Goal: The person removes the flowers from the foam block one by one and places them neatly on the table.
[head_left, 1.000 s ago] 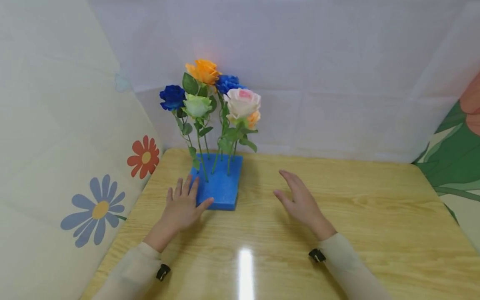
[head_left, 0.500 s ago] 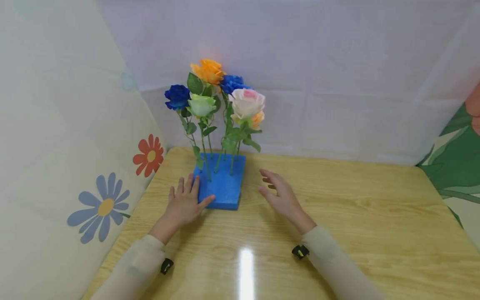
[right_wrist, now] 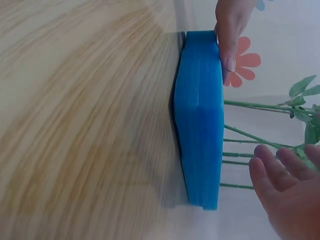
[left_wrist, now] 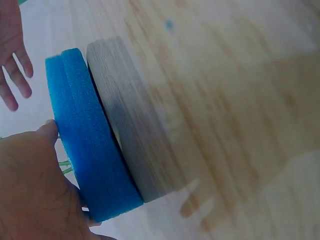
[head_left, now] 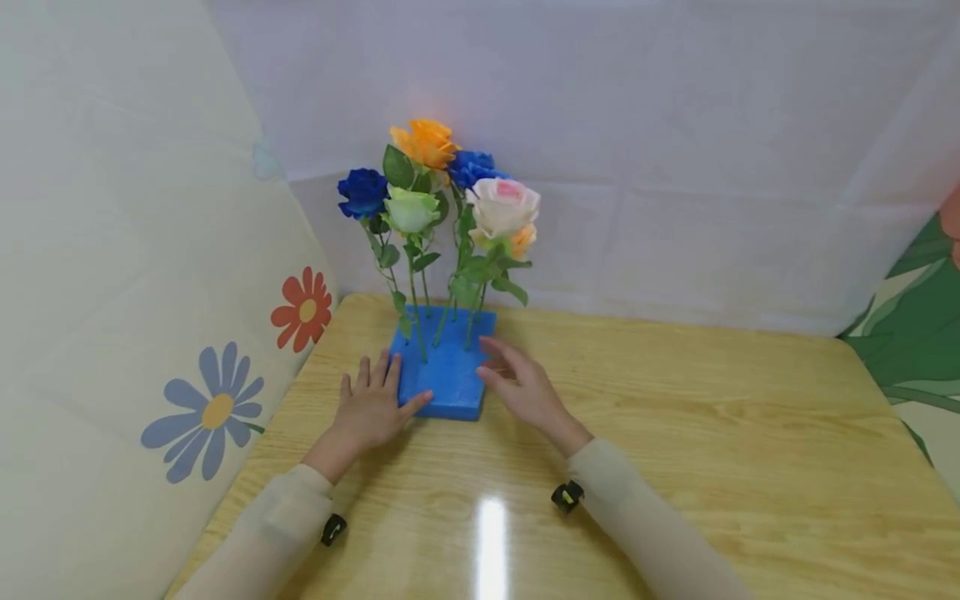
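Observation:
A blue foam block (head_left: 447,379) lies on the table with several roses standing upright in it. Their blooms are a dark blue rose (head_left: 363,193), a pale green rose (head_left: 412,210), an orange rose (head_left: 425,143), a second blue rose (head_left: 474,168), a pink-white rose (head_left: 502,207) and a peach rose (head_left: 523,241). Spread along the block's left edge is my left hand (head_left: 367,417), its thumb touching the front of the top face. My right hand (head_left: 525,392) hovers by the right edge with relaxed fingers, apart from the block in the right wrist view (right_wrist: 295,195).
A wooden table (head_left: 675,433) extends to the right of the block. Behind it hangs a white cloth (head_left: 675,150). On the left is a cloth printed with a red flower (head_left: 302,310) and a grey-blue flower (head_left: 213,412).
My right hand has moved left, from the bare table to the block's right edge. The left hand keeps its place on the block. The view has shifted slightly.

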Motion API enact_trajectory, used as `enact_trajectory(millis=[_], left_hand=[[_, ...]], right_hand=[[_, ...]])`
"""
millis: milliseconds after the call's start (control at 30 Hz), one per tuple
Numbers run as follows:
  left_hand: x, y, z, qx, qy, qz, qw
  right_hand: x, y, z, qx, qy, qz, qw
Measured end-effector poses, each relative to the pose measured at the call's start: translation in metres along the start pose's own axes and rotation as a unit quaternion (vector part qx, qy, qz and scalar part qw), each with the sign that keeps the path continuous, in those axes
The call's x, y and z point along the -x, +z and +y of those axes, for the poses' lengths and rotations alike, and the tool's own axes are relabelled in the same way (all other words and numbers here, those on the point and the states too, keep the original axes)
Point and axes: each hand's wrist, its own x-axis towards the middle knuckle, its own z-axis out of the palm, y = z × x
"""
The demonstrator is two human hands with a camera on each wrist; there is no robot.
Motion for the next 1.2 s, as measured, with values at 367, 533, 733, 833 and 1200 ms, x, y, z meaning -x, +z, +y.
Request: enact_trajectory(millis=[367, 533, 733, 833, 1200], left_hand=[[-0.001, 0.0, -0.001, -0.016, 0.007, -0.002, 0.9998], [-0.002, 0.002, -0.002, -0.021, 0.011, 0.001, 0.9997], [-0.003, 0.004, -0.005, -0.015, 0.02, 0.008, 0.9997], [-0.004, 0.003, -0.005, -0.01, 0.024, 0.011, 0.9996], [-0.008, 0.004, -0.009, -0.015, 0.028, 0.013, 0.9994]], right_hand=[[-0.027, 0.022, 0.0, -0.032, 0.024, -0.016, 0.999], [-0.04, 0.032, 0.001, -0.039, 0.039, -0.03, 0.998], [-0.053, 0.044, 0.0, -0.049, 0.056, -0.027, 0.997], [-0.058, 0.048, -0.001, -0.042, 0.065, -0.02, 0.997], [-0.075, 0.06, 0.007, -0.032, 0.076, -0.006, 0.997]])
